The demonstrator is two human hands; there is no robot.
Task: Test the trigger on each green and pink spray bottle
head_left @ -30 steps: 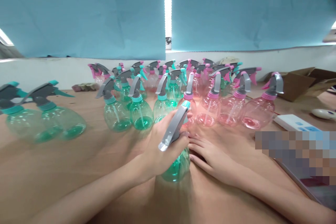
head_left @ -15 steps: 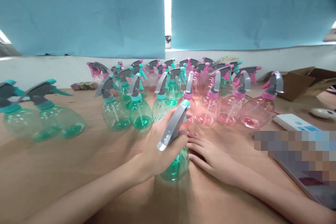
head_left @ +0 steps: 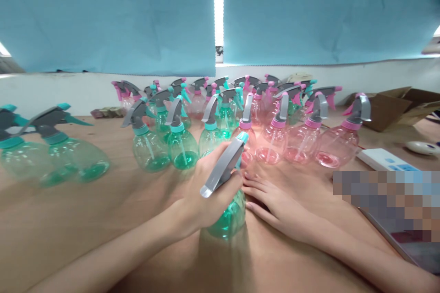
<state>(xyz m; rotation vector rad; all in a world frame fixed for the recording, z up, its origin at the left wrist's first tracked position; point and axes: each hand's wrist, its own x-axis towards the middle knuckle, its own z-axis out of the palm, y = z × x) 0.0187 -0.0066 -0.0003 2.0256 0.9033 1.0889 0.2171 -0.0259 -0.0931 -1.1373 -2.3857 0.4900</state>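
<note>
Left hand (head_left: 205, 209) wraps the green spray bottle (head_left: 228, 225) at six o'clock! Right hand (head_left: 270, 201), fingers spread, lies at the bottle's three o'clock on the worktop (head_left: 85, 210); pink bottles (head_left: 302, 146) stand toward two.

Left blue shade (head_left: 106, 18) and right blue shade (head_left: 326, 13) hung across the back, bright vertical strip of light (head_left: 218, 9) between them. White wall (head_left: 68, 91) showed below. Brown tabletop (head_left: 51, 224) filled the foreground, soft shadows on it.
</note>
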